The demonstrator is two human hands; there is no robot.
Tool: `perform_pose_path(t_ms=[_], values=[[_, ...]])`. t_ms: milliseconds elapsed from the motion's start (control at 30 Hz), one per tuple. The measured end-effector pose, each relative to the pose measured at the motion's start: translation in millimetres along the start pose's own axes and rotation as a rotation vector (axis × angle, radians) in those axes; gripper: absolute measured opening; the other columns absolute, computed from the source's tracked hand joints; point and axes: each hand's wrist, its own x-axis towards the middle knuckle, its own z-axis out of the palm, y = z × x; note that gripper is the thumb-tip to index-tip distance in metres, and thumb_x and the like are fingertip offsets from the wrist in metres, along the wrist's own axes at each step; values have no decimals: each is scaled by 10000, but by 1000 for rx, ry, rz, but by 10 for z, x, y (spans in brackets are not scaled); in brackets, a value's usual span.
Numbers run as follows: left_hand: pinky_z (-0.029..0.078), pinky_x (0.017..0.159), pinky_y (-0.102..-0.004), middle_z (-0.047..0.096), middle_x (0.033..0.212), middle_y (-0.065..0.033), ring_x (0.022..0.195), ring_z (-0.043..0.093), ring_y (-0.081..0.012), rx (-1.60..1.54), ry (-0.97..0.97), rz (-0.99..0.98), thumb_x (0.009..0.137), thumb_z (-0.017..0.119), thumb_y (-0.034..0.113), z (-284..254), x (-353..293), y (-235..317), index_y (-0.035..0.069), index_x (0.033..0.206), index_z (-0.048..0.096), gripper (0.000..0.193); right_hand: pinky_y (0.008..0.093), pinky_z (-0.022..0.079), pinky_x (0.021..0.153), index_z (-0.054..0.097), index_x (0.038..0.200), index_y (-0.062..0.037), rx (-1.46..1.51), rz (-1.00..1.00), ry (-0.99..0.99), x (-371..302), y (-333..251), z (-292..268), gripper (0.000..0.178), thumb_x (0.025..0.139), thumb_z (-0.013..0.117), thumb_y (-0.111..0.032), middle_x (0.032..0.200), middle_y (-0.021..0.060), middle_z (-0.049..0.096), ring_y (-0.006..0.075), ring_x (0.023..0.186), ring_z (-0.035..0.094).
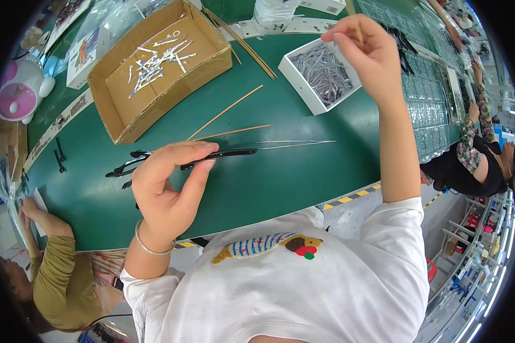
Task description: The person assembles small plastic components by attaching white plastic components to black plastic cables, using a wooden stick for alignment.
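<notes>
My left hand (pixel 169 180) is closed, thumb and fingertips pinching a slender black piece (pixel 234 152). Two thin metal prongs (pixel 297 143) stretch rightward from it and meet in a point. More black parts (pixel 126 167) stick out on the left side of this hand; how they join is hidden. Raised at the upper right, my right hand (pixel 369 51) is closed on a thin wooden stick (pixel 358 27). Just below it stands a white box (pixel 303 91) full of thin silvery, clear-looking pieces (pixel 323 71). Two wooden sticks (pixel 229 110) lie on the green table beyond my left hand.
A cardboard box (pixel 154 106) with small white and blue pieces stands at the upper left. More sticks (pixel 246 46) lie beside it. Two small black parts (pixel 59 155) rest at left, near a pink-and-white fan (pixel 20 100). Clear trays (pixel 420 103) cover the right. Co-workers (pixel 63 280) sit on both sides.
</notes>
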Motion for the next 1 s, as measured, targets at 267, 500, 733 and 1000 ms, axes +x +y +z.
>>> perform_pose_path(t_ms=[267,500,733,1000], values=[[534,755,-309,650,943,-169,878,628,-216,-543,7,-53,772,595,-131,-37,13,38,-75,942,614,180,196,430,563,696,854,-46,37,-26,-342,-243,-641,640,117,757,647,-1,776,7,672,72,677,590],[559,756,-323,645,950,-155,824,659,-219,-977,171,-330,853,569,-20,-13,9,-29,-34,1024,586,172,275,468,563,686,874,-40,-59,-248,-358,-370,-734,1110,185,711,627,22,757,68,658,188,675,619],[561,726,-306,660,915,-146,795,665,-201,-1025,184,-491,857,582,19,10,9,-125,-10,1022,590,167,233,408,518,695,904,-41,76,-30,-260,-496,-695,1263,191,757,612,49,756,65,588,128,617,541],[559,769,-344,654,936,-138,819,667,-223,-996,132,-523,861,571,39,8,29,-159,15,1023,585,164,205,383,494,703,922,-65,109,-76,-184,-584,-576,1308,272,722,604,91,794,50,589,92,627,536]])
